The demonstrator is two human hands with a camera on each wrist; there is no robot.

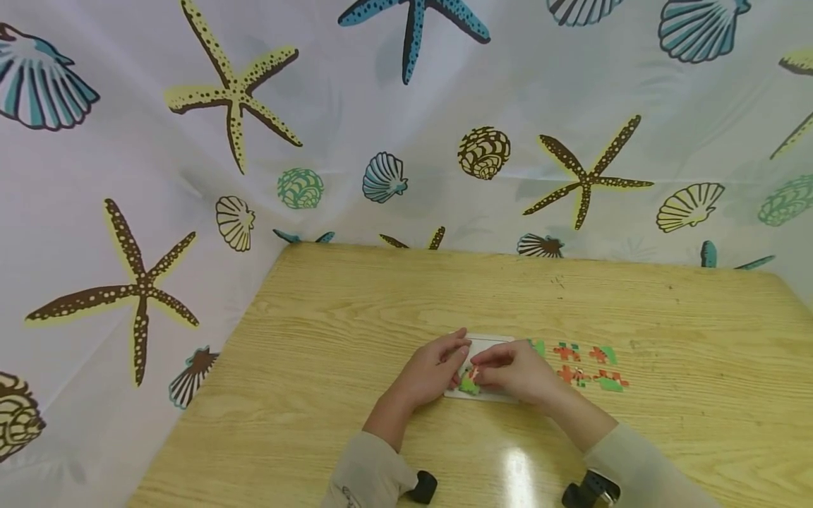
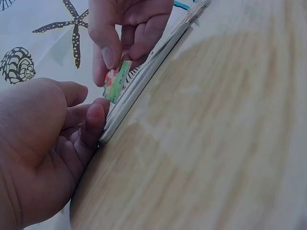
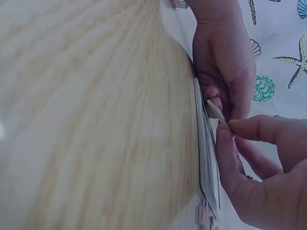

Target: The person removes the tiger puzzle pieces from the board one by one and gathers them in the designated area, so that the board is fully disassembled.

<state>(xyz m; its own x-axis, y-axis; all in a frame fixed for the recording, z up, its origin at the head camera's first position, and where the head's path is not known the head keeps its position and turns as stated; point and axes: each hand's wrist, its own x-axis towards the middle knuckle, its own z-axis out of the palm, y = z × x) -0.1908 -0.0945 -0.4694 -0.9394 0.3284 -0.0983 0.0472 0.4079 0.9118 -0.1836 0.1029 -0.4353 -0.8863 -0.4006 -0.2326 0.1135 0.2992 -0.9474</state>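
In the head view a white puzzle board (image 1: pixel 488 343) lies flat on the table. My right hand (image 1: pixel 517 370) is over it, pinching a green and red jigsaw piece (image 1: pixel 469 382) between thumb and fingers. The left wrist view shows this jigsaw piece (image 2: pixel 115 86) tilted up on its edge, just above the board. My left hand (image 1: pixel 432 367) rests at the board's left side with fingers loosely bent, fingertips right by the near corner and close to the piece. From the right wrist, the board (image 3: pixel 206 153) appears edge-on below both hands.
Several loose red and green jigsaw pieces (image 1: pixel 611 381) lie in rows right of the board, one partly hidden behind my right hand. The wooden table (image 1: pixel 330 339) meets a white curtain (image 1: pixel 419 113) printed with shells and starfish at the back and left.
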